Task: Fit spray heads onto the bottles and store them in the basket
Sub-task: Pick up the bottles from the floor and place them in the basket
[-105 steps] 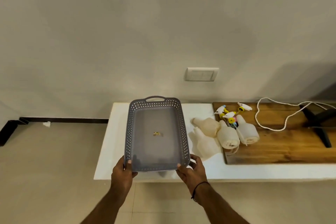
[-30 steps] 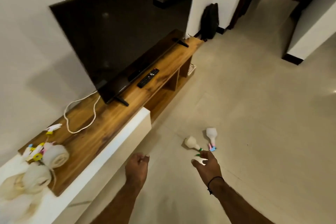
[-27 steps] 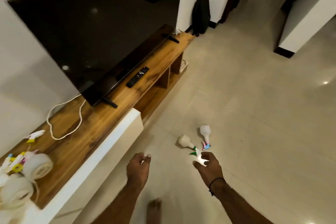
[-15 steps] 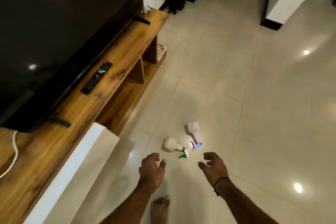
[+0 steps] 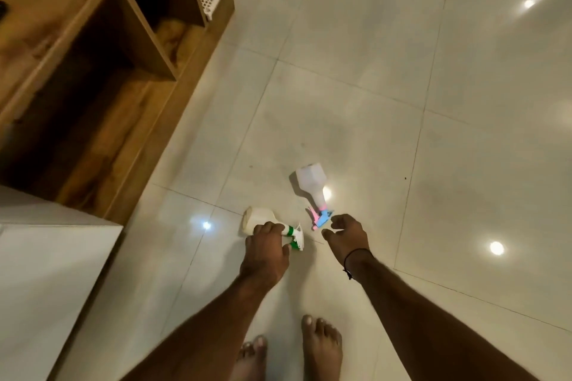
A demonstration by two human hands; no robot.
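On the shiny tile floor [image 5: 356, 86], the left hand [image 5: 266, 252] has its grip round the green-topped bottle [image 5: 263, 219], and the right hand [image 5: 346, 237], grip wide, should close gently on the neck of the pink-and-blue-topped bottle [image 5: 311, 182] just beside it.

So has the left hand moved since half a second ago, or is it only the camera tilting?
Yes. The left hand has reached forward to the green-headed bottle on the floor; before, it hung short of it. Its fingers now curl over the bottle's neck.
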